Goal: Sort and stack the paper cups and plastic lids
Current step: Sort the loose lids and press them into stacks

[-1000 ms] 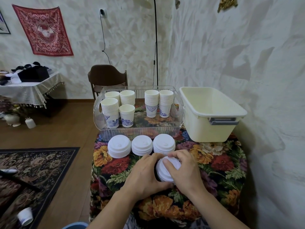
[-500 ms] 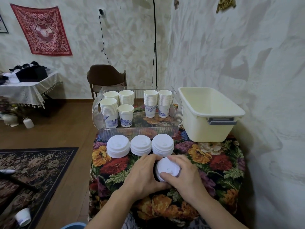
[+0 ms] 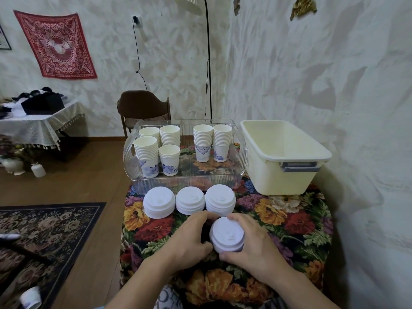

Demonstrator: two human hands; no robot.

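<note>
A stack of white plastic lids stands upright on the floral tablecloth, held from both sides: my left hand curls round its left, my right hand round its right and front. Three more lid stacks sit in a row just behind: the left lid stack, the middle lid stack and the right lid stack. Beyond them a clear plastic tray holds several stacks of paper cups, a left group and a right pair.
An empty cream tub stands at the table's back right, near the wall. A brown chair and lamp pole are behind the table. A loose cup lies on the rug at lower left. The flowered tablecloth shows right of my hands.
The lid stack between my hands has turned from tilted to upright, its top now facing up, and my fingers have slid off its top to its sides.
</note>
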